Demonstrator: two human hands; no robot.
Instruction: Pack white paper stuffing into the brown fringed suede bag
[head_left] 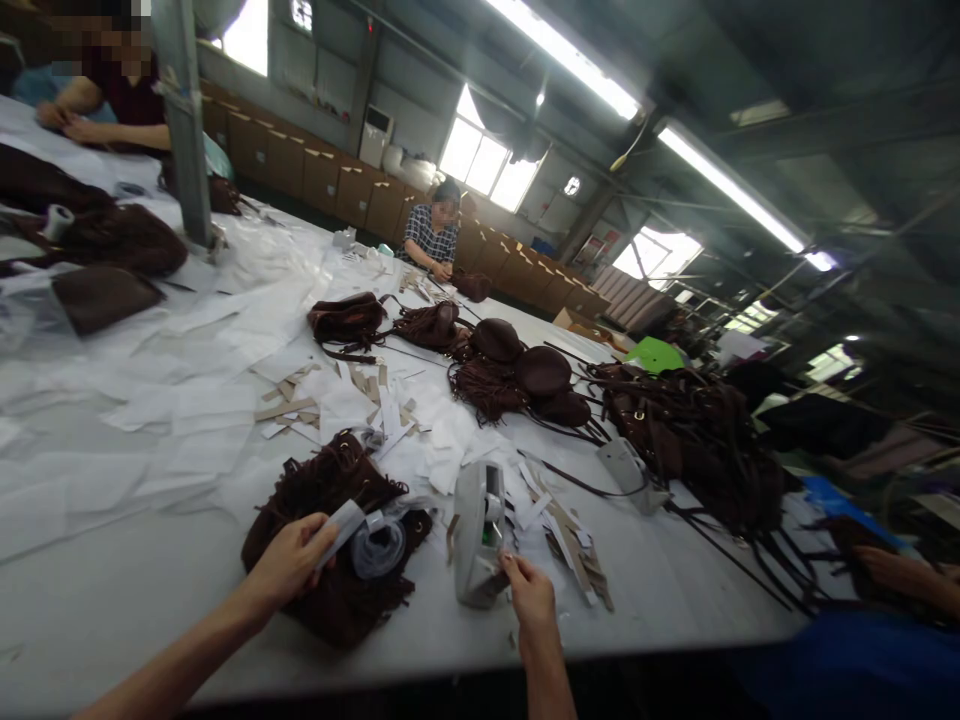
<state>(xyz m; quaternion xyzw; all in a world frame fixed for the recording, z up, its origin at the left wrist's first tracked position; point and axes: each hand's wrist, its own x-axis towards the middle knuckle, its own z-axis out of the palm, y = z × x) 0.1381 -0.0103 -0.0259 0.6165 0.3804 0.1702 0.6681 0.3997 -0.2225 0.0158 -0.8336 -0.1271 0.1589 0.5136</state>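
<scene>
Fringed dark-brown bag (345, 595) lies on the table (187, 625) in the lower middle of the frame, with a clear plastic-wrapped coil (377, 546) resting on its right part. Above the bag, the left hand (300, 560) has its fingers closed around a pale, plastic-looking strip (345, 525). Just right of the bag stands a grey tape dispenser (469, 550); the right hand (534, 597) is at its lower right edge, thumb and forefinger close together. Whether a tape end is between them I cannot tell.

If tape is drawn off there, it could fold and stick to itself, or catch on the bag's fringe, because the loose strands spread close by. The dispenser could slide or tip if pulled sideways, as no hand steadies its body. Loose paper strips (581, 555) beside it could cling to any exposed adhesive. The pale strip could spring open if the left fingers slacken, and the coil could roll off if the soft bag shifts. Farther right, a 2nd grey dispenser (628, 473) sits against thin straps, which could snag if it were dragged.
</scene>
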